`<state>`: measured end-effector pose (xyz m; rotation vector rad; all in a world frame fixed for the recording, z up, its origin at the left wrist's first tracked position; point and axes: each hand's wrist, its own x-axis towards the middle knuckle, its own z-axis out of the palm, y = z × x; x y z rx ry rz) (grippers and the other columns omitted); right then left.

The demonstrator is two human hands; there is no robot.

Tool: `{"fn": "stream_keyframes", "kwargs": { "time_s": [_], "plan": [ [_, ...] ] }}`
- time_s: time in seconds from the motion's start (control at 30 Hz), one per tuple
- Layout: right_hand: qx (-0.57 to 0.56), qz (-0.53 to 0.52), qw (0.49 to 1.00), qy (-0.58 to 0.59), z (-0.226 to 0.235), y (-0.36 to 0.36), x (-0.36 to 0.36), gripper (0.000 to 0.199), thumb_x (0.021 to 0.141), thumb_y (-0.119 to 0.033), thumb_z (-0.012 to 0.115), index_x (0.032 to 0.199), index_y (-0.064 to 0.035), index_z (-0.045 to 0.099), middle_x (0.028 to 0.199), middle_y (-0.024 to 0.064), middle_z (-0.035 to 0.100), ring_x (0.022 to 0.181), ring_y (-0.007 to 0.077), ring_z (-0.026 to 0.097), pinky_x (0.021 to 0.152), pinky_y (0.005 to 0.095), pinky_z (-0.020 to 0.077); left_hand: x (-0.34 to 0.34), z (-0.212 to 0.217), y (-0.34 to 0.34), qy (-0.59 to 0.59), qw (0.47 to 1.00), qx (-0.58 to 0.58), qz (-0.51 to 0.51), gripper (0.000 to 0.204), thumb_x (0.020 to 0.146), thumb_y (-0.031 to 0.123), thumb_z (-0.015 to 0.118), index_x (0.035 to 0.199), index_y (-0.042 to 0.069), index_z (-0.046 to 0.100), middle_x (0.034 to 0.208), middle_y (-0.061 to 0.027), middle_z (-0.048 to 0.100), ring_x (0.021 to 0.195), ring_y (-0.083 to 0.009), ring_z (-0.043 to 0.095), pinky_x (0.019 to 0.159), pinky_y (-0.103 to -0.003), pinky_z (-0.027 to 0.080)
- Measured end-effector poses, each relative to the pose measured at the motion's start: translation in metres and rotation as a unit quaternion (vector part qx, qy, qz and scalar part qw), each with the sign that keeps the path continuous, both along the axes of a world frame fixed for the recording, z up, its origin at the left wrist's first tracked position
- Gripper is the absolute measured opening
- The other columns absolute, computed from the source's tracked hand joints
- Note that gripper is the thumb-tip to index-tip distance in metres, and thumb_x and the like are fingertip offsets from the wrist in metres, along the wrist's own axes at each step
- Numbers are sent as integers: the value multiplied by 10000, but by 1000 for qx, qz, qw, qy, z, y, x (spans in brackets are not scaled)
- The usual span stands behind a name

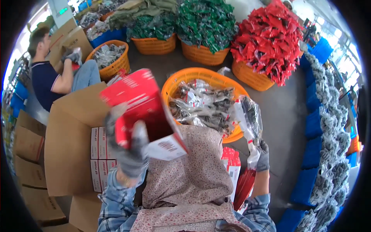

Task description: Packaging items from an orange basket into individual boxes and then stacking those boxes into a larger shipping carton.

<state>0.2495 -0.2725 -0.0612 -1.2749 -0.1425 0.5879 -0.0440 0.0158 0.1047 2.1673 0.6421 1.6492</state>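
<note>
My left hand [129, 156], in a grey glove, grips an open red and white cardboard box [133, 91]. The box is tilted, its dark inside showing, with a finger or thumb across the mouth. Out to the right, my gloved right hand [263, 156] holds the end of a clear plastic bag [251, 116] with a dark part in it. That bag hangs over the edge of an orange basket [195, 72], which holds several more bagged metal parts [205, 102]. A patterned apron [185, 166] covers my lap between both arms.
At my left stands an open brown carton [71, 150] with rows of small boxes [101, 143]. Folded red and white boxes [234, 162] lie by my right thigh. Orange baskets heaped with green bags [206, 23] and red bags [268, 38] stand ahead. Blue crates [311, 150] line the right. A co-worker [58, 73] sits left.
</note>
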Motion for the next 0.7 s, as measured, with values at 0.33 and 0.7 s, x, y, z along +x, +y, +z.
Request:
{"fn": "stream_keyframes", "kwargs": {
  "time_s": [0.33,0.7],
  "plan": [
    [-8,124,924,-362,169,21,-39,114,836,-85,650,935,-57,599,825,20,600,777,117,556,708,301,470,39,10,-2,-85,969,-106,-207,459,745,156,760,1081,65,460,1045,-100,525,931,-207,567,804,-333,478],
    [-382,215,362,-823,353,71,-153,283,708,-188,694,944,-45,632,817,117,595,734,284,584,680,347,485,47,-8,-41,-104,954,-101,-262,637,636,190,843,1111,76,434,1121,-129,517,1000,-238,560,853,-359,467]
  ]
}}
